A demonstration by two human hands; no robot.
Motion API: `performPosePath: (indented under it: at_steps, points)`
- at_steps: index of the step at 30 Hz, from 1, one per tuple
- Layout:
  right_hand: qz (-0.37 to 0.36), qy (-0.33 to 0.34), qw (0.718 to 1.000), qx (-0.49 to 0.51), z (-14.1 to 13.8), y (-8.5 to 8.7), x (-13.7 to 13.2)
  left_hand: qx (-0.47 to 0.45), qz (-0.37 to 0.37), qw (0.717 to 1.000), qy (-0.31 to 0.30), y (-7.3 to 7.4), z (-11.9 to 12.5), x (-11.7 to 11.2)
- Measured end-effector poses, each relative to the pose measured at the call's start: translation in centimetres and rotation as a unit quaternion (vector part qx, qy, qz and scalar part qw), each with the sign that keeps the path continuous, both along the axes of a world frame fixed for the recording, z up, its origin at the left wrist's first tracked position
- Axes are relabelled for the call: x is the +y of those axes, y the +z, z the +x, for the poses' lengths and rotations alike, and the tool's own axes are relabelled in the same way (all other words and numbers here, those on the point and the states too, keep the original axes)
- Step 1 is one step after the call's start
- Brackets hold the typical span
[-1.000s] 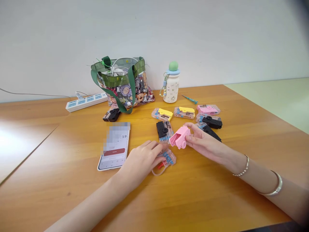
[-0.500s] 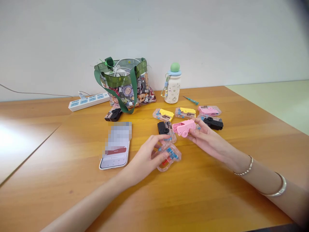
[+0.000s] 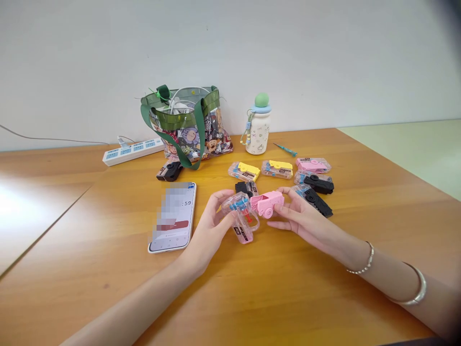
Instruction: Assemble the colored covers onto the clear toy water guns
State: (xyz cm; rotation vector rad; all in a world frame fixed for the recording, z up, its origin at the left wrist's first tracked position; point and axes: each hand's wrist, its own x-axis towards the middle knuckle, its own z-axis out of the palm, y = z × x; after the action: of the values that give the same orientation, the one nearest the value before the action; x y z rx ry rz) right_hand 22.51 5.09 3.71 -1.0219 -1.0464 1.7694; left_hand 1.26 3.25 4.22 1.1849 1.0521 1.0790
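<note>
Right now: a clear plastic toy gun pinched in the curled fingers of the left hand, and just beside it, a pink plastic toy held between thumb and fingertips of the right hand — no fingers spread.

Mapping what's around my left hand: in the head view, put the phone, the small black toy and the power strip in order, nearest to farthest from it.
From the left hand, in the head view:
1. The phone, just left of the hand, flat on the table.
2. The small black toy, farther back and left, beyond the phone.
3. The power strip, farthest, at the table's back left edge.
</note>
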Motion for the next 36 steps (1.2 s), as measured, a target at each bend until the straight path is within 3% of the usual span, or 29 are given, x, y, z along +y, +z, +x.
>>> performPosePath:
  at_steps: [4,12,18,24,29,36]
  points:
    - [0.014,0.034,0.998,-0.057,-0.3,0.4,-0.5,0.049,0.029,0.998,-0.003,0.3,0.4,-0.2]
    - [0.039,0.065,0.987,-0.138,0.1,0.6,-0.1,0.046,0.021,0.999,0.004,0.1,0.3,-0.1]
    - [0.101,0.194,0.95,-0.221,0.3,0.4,-0.2,0.042,0.027,0.999,0.003,0.3,0.3,-0.2]
    - [0.113,0.24,0.946,-0.185,-0.5,0.3,-1.4,0.039,0.019,0.999,-0.012,0.3,0.5,-0.8]
    - [0.132,0.221,0.95,-0.179,-1.4,-0.4,-2.3,0.013,0.007,0.999,-0.045,0.2,1.1,-1.5]
    - [0.146,0.179,0.952,-0.201,-2.1,-0.4,-3.1,-0.009,-0.007,0.988,-0.151,0.2,0.7,-1.8]
